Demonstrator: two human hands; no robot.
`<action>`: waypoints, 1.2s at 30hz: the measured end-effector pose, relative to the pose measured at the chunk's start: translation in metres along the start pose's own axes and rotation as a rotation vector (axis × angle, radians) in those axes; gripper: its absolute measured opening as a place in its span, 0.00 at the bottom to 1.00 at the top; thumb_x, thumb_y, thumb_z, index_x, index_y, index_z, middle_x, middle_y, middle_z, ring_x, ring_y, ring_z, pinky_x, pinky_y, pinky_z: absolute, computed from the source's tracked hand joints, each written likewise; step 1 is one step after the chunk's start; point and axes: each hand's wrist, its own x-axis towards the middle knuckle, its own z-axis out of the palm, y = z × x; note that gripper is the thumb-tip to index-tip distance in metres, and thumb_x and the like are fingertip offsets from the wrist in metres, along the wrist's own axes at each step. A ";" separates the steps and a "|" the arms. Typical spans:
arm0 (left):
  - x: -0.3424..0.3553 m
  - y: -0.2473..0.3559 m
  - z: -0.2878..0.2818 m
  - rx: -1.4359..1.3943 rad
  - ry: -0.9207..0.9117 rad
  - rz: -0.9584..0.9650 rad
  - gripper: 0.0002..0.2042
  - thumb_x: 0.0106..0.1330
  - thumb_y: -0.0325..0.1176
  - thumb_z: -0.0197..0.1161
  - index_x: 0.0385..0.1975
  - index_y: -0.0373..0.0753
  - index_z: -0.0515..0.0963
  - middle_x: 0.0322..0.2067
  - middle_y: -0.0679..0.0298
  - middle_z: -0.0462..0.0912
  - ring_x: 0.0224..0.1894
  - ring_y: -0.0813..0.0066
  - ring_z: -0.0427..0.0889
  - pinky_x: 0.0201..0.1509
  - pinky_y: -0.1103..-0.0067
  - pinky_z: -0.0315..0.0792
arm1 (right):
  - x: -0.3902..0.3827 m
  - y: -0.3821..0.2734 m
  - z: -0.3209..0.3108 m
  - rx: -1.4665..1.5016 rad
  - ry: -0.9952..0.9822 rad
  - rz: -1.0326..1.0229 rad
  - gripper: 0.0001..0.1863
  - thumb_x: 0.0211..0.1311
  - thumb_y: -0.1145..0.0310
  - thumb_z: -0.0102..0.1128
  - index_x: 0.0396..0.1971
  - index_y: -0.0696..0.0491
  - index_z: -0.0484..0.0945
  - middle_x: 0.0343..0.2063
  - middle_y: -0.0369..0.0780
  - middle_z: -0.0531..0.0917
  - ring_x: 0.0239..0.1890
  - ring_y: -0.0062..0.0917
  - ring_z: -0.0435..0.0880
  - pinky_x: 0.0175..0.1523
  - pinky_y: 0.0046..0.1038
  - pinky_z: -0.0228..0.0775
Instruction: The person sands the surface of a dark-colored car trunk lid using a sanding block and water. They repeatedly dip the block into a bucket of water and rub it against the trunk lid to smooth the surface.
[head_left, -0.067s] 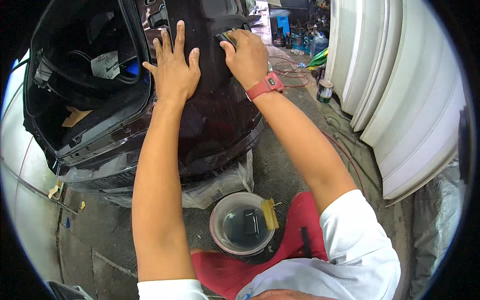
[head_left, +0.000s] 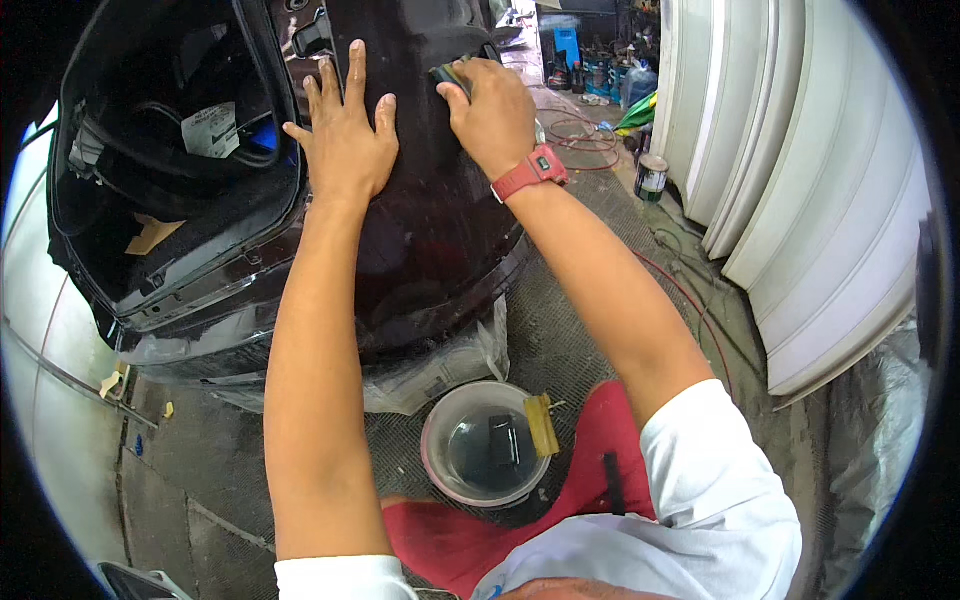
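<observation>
A dark maroon car body panel [head_left: 420, 230] with a wet sheen curves in front of me. My left hand [head_left: 348, 150] lies flat on it with fingers spread, beside the edge of the open trunk. Farther to the right, my right hand [head_left: 492, 112] is closed around a small dark sanding block [head_left: 447, 74] with a yellowish edge, pressed to the panel's upper part. The fingers hide most of the block. A red watch [head_left: 530, 172] is on my right wrist. Below the panel, a round bucket [head_left: 432, 455] holds water and a dark rectangular block [head_left: 502, 441].
A yellowish folded sheet [head_left: 541, 426] hangs over the bucket's rim by my knee. The open trunk [head_left: 100, 215] holds loose paper. White folding panels [head_left: 820, 220] stand to the right, near a can [head_left: 651, 178] and a red hose [head_left: 690, 300] on the floor.
</observation>
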 end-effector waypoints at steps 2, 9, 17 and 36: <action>-0.001 0.004 -0.002 0.036 -0.002 0.001 0.38 0.84 0.53 0.55 0.90 0.63 0.49 0.87 0.46 0.52 0.88 0.38 0.52 0.82 0.27 0.47 | -0.016 -0.001 -0.009 0.005 -0.036 -0.019 0.14 0.66 0.62 0.76 0.47 0.53 0.90 0.51 0.44 0.89 0.53 0.44 0.88 0.55 0.45 0.83; -0.004 -0.006 -0.014 0.200 0.194 0.276 0.36 0.82 0.53 0.60 0.88 0.61 0.58 0.88 0.53 0.53 0.89 0.43 0.48 0.82 0.28 0.47 | -0.082 -0.023 -0.079 0.250 -0.244 -0.046 0.13 0.68 0.63 0.75 0.47 0.53 0.89 0.53 0.47 0.89 0.54 0.45 0.87 0.60 0.45 0.82; 0.000 0.023 -0.021 0.506 -0.011 0.439 0.32 0.82 0.62 0.55 0.84 0.68 0.66 0.89 0.61 0.51 0.90 0.49 0.46 0.87 0.36 0.34 | -0.353 -0.044 -0.153 0.735 -0.676 0.648 0.21 0.69 0.59 0.77 0.53 0.59 0.90 0.58 0.52 0.91 0.61 0.47 0.90 0.69 0.42 0.79; -0.008 0.035 -0.040 0.603 -0.119 0.480 0.28 0.82 0.62 0.53 0.80 0.75 0.70 0.89 0.63 0.52 0.90 0.49 0.47 0.85 0.28 0.37 | -0.305 -0.017 -0.147 1.025 -0.475 0.984 0.18 0.74 0.66 0.76 0.56 0.59 0.82 0.50 0.41 0.90 0.54 0.25 0.87 0.61 0.32 0.79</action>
